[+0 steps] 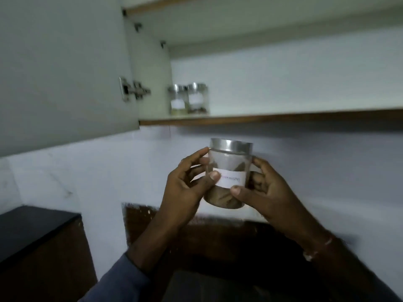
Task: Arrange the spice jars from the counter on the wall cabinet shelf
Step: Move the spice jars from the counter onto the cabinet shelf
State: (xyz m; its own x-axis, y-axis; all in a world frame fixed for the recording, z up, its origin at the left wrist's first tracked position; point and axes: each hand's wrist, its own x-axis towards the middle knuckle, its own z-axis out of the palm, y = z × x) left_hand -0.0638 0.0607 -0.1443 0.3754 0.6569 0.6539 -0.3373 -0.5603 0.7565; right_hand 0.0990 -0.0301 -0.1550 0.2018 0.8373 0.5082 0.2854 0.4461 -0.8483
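Note:
A clear spice jar with a steel lid, a white label and brown spice is held upright in front of the wall, below the cabinet shelf. My left hand grips its left side with the thumb on the label. Gripping its right side is my right hand, thumb near the bottom of the label. Two more steel-lidded jars stand side by side at the shelf's far left: one with pale contents and one with dark contents.
The open cabinet door hangs at the left with its hinge showing. An upper shelf runs across the top. A black counter sits at lower left. White tiled wall lies behind the hands.

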